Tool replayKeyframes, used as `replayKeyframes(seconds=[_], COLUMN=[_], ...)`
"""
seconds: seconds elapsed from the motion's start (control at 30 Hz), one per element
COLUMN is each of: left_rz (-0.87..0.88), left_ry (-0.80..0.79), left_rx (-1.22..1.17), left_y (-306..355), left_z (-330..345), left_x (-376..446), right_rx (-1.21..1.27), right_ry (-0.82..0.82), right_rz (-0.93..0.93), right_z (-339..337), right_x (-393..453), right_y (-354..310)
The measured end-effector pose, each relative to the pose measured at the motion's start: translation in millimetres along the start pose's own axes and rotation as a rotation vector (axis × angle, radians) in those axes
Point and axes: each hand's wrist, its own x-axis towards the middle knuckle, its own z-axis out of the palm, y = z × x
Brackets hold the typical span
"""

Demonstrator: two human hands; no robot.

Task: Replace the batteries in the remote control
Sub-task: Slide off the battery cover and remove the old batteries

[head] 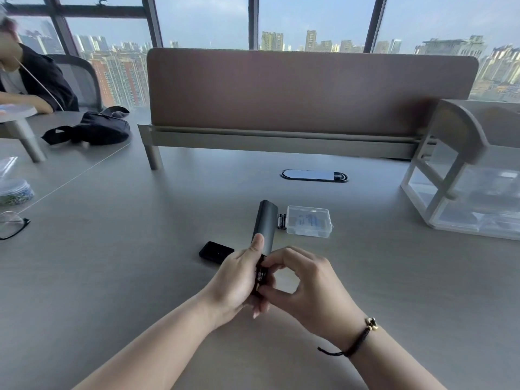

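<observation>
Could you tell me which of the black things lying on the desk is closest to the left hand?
The small flat black cover, lying just beyond the left hand. The black batteries lie farther off beside the clear box, and the black bag is far off to the left.

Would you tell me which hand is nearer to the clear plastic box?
Right. The right hand works below the clear plastic box; the left hand, gripping the remote, sits farther left.

Both forearms are bare, no sleeves showing. The right wrist wears a black braided cord bracelet [357, 340] with what look like gold beads.
</observation>
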Motion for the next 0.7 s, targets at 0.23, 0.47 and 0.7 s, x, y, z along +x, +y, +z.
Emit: replayKeyframes(seconds=[0.23, 0.47, 0.7], left_rz=[-0.007, -0.018, -0.055], left_ry=[-0.001, 0.032, 0.085], left_rx=[0.019, 0.123, 0.088], left_y=[0.8, 1.5, 3.1], left_z=[0.7, 1.7, 0.7], left_x=[0.4, 1.5, 1.6], right_rx=[-0.169, -0.291, -0.290], right_ry=[0.001, -0.031, -0.023], right_rz=[-0.167, -0.303, -0.321], right_z=[1.8, 6.7, 15.0], right_x=[0.2, -1.9, -4.0], right_y=[-2.9, -8.6, -7.6])
